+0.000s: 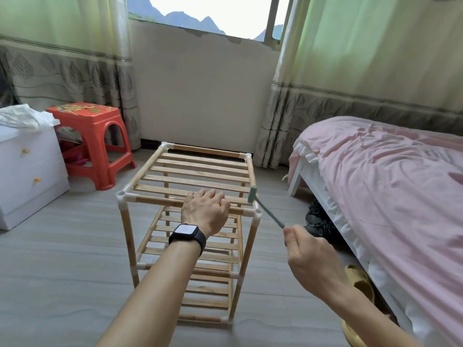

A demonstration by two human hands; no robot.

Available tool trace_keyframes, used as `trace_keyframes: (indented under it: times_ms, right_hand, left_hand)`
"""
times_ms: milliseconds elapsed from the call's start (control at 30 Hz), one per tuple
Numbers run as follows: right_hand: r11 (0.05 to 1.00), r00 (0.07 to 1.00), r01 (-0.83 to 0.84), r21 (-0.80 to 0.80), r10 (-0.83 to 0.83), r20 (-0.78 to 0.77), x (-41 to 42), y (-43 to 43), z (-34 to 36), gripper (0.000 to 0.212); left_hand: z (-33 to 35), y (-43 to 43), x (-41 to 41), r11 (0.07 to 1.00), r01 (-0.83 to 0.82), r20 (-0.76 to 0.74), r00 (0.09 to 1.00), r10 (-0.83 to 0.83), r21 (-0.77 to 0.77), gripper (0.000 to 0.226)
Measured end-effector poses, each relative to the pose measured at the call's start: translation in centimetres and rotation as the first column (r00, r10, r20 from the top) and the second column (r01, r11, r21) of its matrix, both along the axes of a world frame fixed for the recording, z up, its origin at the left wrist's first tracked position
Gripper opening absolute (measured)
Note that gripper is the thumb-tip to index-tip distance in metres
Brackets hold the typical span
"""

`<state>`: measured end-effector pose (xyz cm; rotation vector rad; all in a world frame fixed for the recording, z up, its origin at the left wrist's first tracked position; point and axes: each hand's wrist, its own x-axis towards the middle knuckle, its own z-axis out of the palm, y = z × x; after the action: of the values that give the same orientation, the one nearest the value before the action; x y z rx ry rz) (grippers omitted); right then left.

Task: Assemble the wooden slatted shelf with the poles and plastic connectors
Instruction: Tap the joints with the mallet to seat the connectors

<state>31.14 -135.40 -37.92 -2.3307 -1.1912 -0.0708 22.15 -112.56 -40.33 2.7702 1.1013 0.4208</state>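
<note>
The wooden slatted shelf (195, 171) stands upright on the floor, with three slatted tiers joined by poles and white plastic connectors (123, 195). My left hand (205, 209), a black watch on its wrist, grips the front pole of the top tier near its middle. My right hand (308, 256) pinches the thin handle of a small green mallet (254, 194). The mallet's head sits just above the top tier's front right corner connector (256, 213).
A red plastic stool (100, 136) and a white drawer unit (27, 171) stand to the left. A bed with a pink cover (390, 186) fills the right side, with dark shoes (318, 221) and a yellow slipper (360, 284) beside it. Curtains and a wall lie behind.
</note>
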Motion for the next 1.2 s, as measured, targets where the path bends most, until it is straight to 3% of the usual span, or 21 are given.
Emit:
trace_keyframes:
  times_ms: [100, 300, 467, 600, 800, 1000, 1200]
  right_hand:
    - [0.987, 0.994, -0.004, 0.162, 0.021, -0.107, -0.3, 0.2, 0.5, 0.039]
    - [0.987, 0.966, -0.093, 0.131, 0.121, -0.228, -2.7, 0.9, -0.1, 0.04]
    - [0.973, 0.953, -0.154, 0.169, 0.192, -0.236, -4.6, 1.1, -0.3, 0.039]
    - [0.957, 0.939, -0.202, 0.209, 0.25, -0.237, -6.0, 1.3, -0.7, 0.036]
    - [0.967, 0.957, -0.194, 0.163, 0.223, -0.184, -6.2, 0.9, -2.2, 0.038]
    - [0.981, 0.968, -0.19, 0.036, 0.193, -0.161, -5.8, 0.6, -2.6, 0.04]
    - [0.973, 0.961, -0.231, 0.013, 0.23, -0.152, -5.4, 0.7, -1.8, 0.038]
  left_hand:
    - [0.1, 0.7, -0.4, 1.0, 0.016, 0.05, 0.999, -0.015, -0.024, 0.049]
    - [-0.1, 4.0, -5.1, 0.998, 0.066, 0.08, 0.995, -0.065, -0.012, 0.064]
    - [-0.8, 5.4, -8.9, 0.994, -0.107, 0.165, 0.981, 0.107, -0.008, 0.056]
    - [-2.0, 3.0, -9.8, 0.996, 0.004, 0.27, 0.963, 0.019, -0.086, 0.051]
    - [-4.3, 0.2, -9.3, 0.991, 0.033, 0.36, 0.933, 0.017, -0.133, 0.061]
    - [-4.6, 0.5, -9.2, 0.991, 0.008, 0.333, 0.942, 0.038, -0.135, 0.063]
    - [-4.9, 0.3, -9.0, 0.992, 0.008, 0.368, 0.929, 0.039, -0.127, 0.071]
